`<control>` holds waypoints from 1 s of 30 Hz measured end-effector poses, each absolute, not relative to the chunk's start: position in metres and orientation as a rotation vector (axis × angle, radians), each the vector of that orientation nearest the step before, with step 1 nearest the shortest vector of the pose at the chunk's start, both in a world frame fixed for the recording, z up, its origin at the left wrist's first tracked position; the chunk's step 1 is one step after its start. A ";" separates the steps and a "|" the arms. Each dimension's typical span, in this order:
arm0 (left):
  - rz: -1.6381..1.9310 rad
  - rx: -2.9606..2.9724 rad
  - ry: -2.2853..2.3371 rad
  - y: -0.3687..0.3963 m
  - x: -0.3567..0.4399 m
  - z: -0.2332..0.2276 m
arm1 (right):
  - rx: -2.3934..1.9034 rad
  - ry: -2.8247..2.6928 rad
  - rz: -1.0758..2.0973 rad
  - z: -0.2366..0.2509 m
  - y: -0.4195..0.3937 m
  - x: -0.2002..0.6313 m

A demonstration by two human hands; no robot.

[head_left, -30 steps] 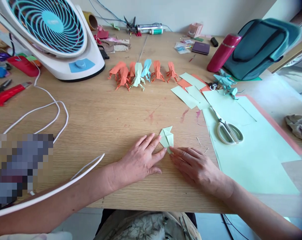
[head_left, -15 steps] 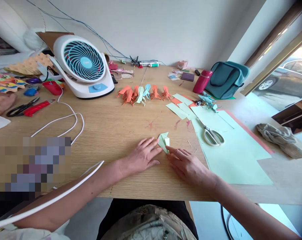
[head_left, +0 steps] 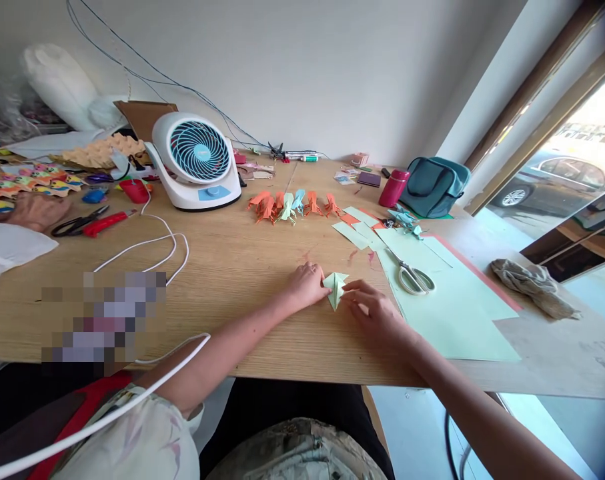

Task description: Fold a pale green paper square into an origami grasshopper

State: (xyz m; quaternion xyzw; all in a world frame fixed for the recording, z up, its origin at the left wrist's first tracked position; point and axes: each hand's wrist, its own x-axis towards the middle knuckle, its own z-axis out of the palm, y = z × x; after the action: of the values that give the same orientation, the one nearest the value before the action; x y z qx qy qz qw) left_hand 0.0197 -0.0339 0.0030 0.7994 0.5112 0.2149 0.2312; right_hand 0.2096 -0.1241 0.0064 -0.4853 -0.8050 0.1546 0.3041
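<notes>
Folded green paper [head_left: 335, 288] flat on the counter [head_left: 232, 267], pinched between both hands. Left hand [head_left: 307, 285] curled against its left edge, fingers bent onto the fold; right hand [head_left: 369, 308] pressing its right side (fingertips narrowed on the paper). Just right, scissors [head_left: 412, 277] on a green sheet [head_left: 447, 313]. Farther back, a row of paper figures [head_left: 292, 203], then a fan [head_left: 197, 160].

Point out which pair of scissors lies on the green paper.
The white-handled scissors right of the right hand; the black-handled pair lies on bare wood, far left.
</notes>
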 end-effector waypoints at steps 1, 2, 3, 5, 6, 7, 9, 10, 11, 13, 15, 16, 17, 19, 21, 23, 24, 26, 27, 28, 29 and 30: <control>0.603 2.160 1.394 -0.033 0.022 0.003 | -1.433 -1.964 0.448 0.006 -0.118 0.212; 0.619 2.122 1.375 -0.031 0.025 0.003 | -1.510 -1.879 0.441 0.005 -0.111 0.214; 0.643 2.084 1.350 -0.030 0.027 0.003 | -1.558 -1.831 0.441 0.004 -0.104 0.216; 0.714 2.005 1.294 -0.027 0.030 0.002 | -1.630 -1.758 0.487 0.003 -0.088 0.219; 0.760 1.963 1.267 -0.026 0.031 0.001 | -1.646 -1.738 0.532 0.002 -0.079 0.220; 0.809 1.917 1.244 -0.024 0.032 -0.001 | -1.648 -1.723 0.587 0.001 -0.072 0.220; 0.901 1.821 1.206 -0.021 0.031 -0.003 | -1.614 -1.706 0.726 -0.001 -0.057 0.220; 0.941 1.776 1.188 -0.019 0.030 -0.004 | -1.583 -1.697 0.799 -0.002 -0.051 0.219; 0.975 1.737 1.166 -0.018 0.028 -0.005 | -1.541 -1.685 0.866 -0.002 -0.045 0.218; 1.023 1.674 1.115 -0.016 0.024 -0.006 | -1.460 -1.650 0.970 -0.002 -0.037 0.216; 1.040 1.625 1.059 -0.015 0.019 -0.007 | -1.383 -1.615 1.042 -0.002 -0.033 0.212; 1.040 1.605 1.033 -0.015 0.018 -0.008 | -1.345 -1.600 1.070 -0.002 -0.032 0.210; 1.037 1.586 1.011 -0.016 0.016 -0.009 | -1.307 -1.587 1.093 -0.003 -0.032 0.209; 1.030 1.557 0.975 -0.016 0.015 -0.012 | -1.233 -1.566 1.127 -0.005 -0.033 0.206; 1.026 1.542 0.943 -0.017 0.015 -0.014 | -1.174 -1.549 1.143 -0.009 -0.034 0.205; 1.027 1.539 0.910 -0.017 0.016 -0.016 | -1.135 -1.531 1.144 -0.013 -0.035 0.204; 1.029 1.542 0.895 -0.017 0.016 -0.016 | -1.121 -1.523 1.141 -0.014 -0.035 0.203; 1.033 1.549 0.870 -0.017 0.016 -0.017 | -1.101 -1.509 1.131 -0.016 -0.035 0.202; 1.034 1.555 0.860 -0.017 0.016 -0.017 | -1.094 -1.505 1.126 -0.016 -0.035 0.201; 1.034 1.561 0.851 -0.017 0.016 -0.017 | -1.087 -1.502 1.120 -0.016 -0.036 0.201; 1.034 1.568 0.847 -0.017 0.016 -0.017 | -1.081 -1.500 1.113 -0.016 -0.037 0.200; 1.035 1.576 0.846 -0.017 0.016 -0.017 | -1.077 -1.499 1.106 -0.015 -0.037 0.200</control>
State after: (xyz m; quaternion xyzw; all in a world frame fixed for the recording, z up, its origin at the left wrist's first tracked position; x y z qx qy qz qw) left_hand 0.0159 -0.0170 -0.0172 0.6552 0.3515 0.4302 0.5120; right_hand 0.1997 -0.0372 -0.0150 -0.4403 -0.6131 0.4524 0.4748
